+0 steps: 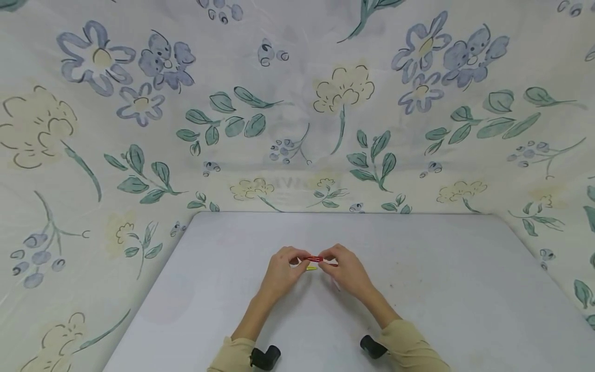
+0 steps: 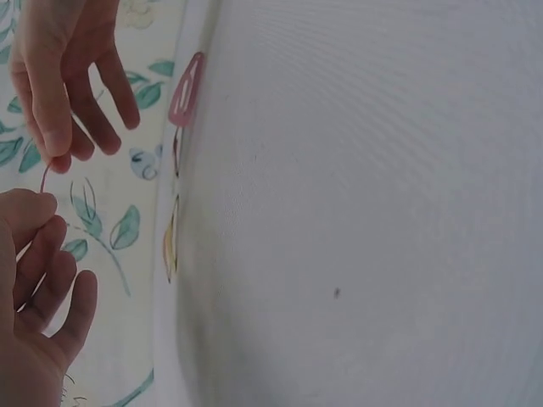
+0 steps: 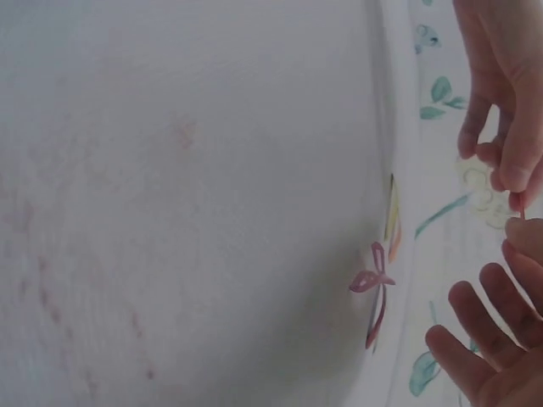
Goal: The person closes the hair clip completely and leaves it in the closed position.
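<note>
Between the two hands, close over the white table, is a red snap hair clip point(image 1: 315, 259). My left hand point(image 1: 284, 268) pinches one end between thumb and index finger. My right hand point(image 1: 346, 269) pinches the opposite end the same way. In the left wrist view the red clip point(image 2: 44, 178) appears edge-on as a thin strip. A yellow hair clip point(image 1: 311, 268) lies on the table just below the held one. Beside it are a pink hair clip point(image 2: 187, 91) and a dark red one point(image 2: 176, 153), partly covered by the right hand in the head view.
The white table point(image 1: 209, 289) has small dark specks to the right of the hands. Floral cloth point(image 1: 297, 103) rises behind the far edge and along both sides. A black wrist camera point(image 1: 266, 357) sits at the left sleeve, another black camera point(image 1: 373, 346) at the right.
</note>
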Tool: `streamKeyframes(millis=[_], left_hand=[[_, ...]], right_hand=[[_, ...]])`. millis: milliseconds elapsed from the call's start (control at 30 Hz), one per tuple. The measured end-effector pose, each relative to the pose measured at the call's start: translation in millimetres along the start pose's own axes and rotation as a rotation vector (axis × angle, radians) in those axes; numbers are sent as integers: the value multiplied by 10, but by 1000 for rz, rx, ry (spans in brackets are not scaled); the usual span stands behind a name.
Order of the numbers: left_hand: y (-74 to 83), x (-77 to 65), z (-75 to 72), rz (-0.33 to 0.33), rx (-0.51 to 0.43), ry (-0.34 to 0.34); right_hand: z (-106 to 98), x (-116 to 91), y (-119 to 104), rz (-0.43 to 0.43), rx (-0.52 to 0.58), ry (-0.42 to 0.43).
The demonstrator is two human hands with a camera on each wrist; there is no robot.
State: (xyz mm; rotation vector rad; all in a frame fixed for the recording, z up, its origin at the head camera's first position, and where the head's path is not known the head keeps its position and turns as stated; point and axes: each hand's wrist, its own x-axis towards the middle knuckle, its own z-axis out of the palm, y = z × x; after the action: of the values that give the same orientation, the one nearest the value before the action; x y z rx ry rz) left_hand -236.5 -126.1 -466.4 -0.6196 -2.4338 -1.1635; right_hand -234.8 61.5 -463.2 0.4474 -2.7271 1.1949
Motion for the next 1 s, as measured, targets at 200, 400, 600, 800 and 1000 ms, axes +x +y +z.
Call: streamKeyframes(millis=[200, 400, 600, 800, 1000], left_hand=[[-31, -24, 10, -83, -69, -4], [-100, -58, 40, -163, -68, -47], [-161, -80, 43, -186, -76, -110], [-174, -90, 24, -229, -37, -172], [-189, -82, 8, -258, 17, -208]], right_hand=[[81, 8, 25, -17, 24, -16], [113, 11, 40, -37, -37, -39], [129, 21, 46, -44, -121, -66], [148, 30, 66, -32, -163, -99], [169, 39, 73, -35, -205, -127]])
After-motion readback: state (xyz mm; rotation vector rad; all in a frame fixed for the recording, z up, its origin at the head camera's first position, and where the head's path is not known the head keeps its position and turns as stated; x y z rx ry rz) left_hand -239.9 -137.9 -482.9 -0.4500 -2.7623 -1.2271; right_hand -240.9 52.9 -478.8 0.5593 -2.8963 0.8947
